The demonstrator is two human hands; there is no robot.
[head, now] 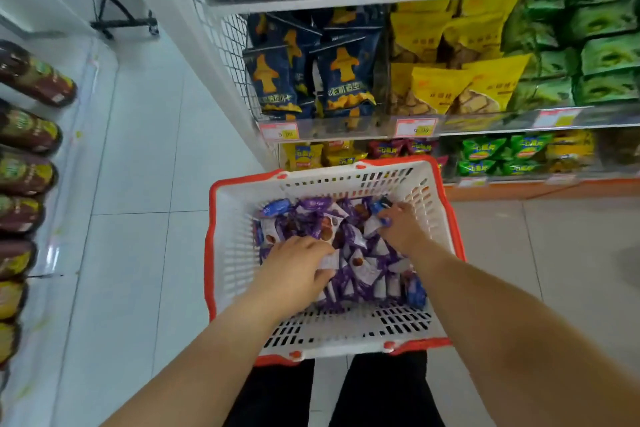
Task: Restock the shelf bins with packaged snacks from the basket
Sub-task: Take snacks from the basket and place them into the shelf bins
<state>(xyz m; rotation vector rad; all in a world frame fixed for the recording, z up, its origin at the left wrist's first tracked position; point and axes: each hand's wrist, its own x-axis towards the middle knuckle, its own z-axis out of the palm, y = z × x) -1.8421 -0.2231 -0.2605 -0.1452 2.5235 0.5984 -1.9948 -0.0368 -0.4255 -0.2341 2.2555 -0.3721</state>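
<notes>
A white basket with an orange rim (pixel 221 246) sits on the pale tiled floor, and everything else here is placed from it. Inside it lies a heap of small purple-and-white snack packets (pixel 360 263), with a few blue packets (pixel 275 207) at its far left corner and near right edge. The left hand (pixel 298 270) reaches into the near-left part of the heap, fingers curled down over the purple-and-white snack packets and gripping a small bunch of them, a white wrapper edge showing at the fingertips. The right hand (pixel 398 225) is deeper in, toward the far-right corner of the basket, fingers pinched around one or two packets; it seems to hold a blue one, though the wrappers are partly hidden by the fingers. Just beyond the basket's far rim stands the shelf unit, whose lowest bins (pixel 485 156) hold yellow, red and green packs. Above those, further from the basket, a middle row of clear-fronted bins carries dark blue bags (pixel 343 80), yellow bags (pixel 450 80) and green packs (pixel 602 55), with price labels (pixel 417 126) on the front edge. Well to the left of the basket, across the floor, a row of brown jars with yellow-green labels (pixel 27 128) lies along another shelf. Below the basket's near rim, dark trouser legs (pixel 381 392) show.
</notes>
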